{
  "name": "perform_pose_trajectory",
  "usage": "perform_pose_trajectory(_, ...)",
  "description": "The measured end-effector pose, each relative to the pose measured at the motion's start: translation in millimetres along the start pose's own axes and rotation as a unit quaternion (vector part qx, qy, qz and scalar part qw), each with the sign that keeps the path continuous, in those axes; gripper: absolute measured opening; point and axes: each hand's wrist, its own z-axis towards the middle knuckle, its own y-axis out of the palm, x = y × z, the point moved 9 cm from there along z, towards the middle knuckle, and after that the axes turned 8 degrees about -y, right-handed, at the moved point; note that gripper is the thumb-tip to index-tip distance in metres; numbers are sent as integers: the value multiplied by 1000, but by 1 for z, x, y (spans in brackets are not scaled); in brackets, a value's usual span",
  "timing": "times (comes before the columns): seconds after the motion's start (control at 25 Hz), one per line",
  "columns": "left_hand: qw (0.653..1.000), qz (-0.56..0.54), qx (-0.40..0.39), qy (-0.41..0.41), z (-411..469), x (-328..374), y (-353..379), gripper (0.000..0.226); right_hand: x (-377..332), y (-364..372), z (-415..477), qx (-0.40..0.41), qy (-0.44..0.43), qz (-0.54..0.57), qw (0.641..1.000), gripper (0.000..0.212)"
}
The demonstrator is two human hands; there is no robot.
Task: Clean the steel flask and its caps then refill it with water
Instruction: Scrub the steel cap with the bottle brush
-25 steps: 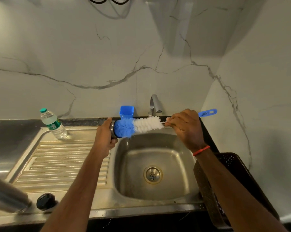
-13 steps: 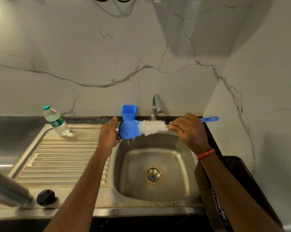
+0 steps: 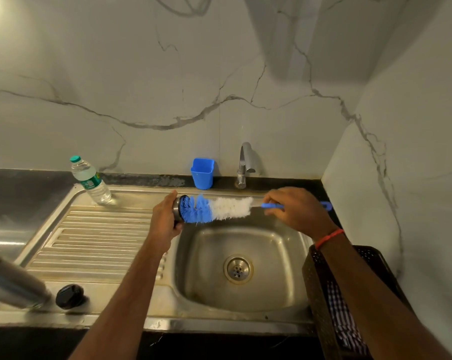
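My left hand (image 3: 165,219) grips a steel cap (image 3: 177,210) over the left rim of the sink basin (image 3: 271,245), its mouth facing right. The blue tip of a blue-and-white bottle brush (image 3: 217,209) sits in that cap. My right hand (image 3: 295,211) holds the brush's blue handle. The steel flask (image 3: 9,281) lies blurred at the lower left on the drainboard. A black cap (image 3: 70,296) rests just right of the flask's mouth.
A plastic water bottle (image 3: 91,181) stands at the back of the ribbed drainboard (image 3: 95,245). A blue cup (image 3: 202,173) and the tap (image 3: 245,162) stand behind the basin. A dark perforated basket (image 3: 321,294) with checked cloth sits at the right.
Both hands, the cap and the brush sit a little lower and nearer the basin. The camera has tilted, so the whole scene appears shifted.
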Motion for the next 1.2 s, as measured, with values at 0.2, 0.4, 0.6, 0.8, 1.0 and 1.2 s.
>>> perform_pose_trajectory(0.2, 997, 31, 9, 74, -3, 12, 5, 27, -13, -8, 3, 32, -59, -129, 989, 33)
perform_pose_trajectory(0.4, 991, 55, -7, 122, -13, 28, 8, 22, 23, 16, 4, -76, 109, 98, 986, 22)
perform_pose_trajectory(0.6, 996, 62, -41, 44, 1, 24, 7, 34, -5, -42, 7, 231, -8, -54, 972, 14)
perform_pose_trajectory(0.8, 988, 46, -77, 127, -11, 44, 5, 28, 7, 27, 3, -180, 145, 188, 955, 30)
perform_pose_trajectory(1.0, 990, 42, -90, 98, 2, 43, 4, 30, -8, -32, -1, 201, 37, -52, 977, 22)
perform_pose_trajectory(1.2, 983, 80, -123, 107, 3, 48, 13, 34, -13, -28, 10, 133, 8, -16, 991, 17)
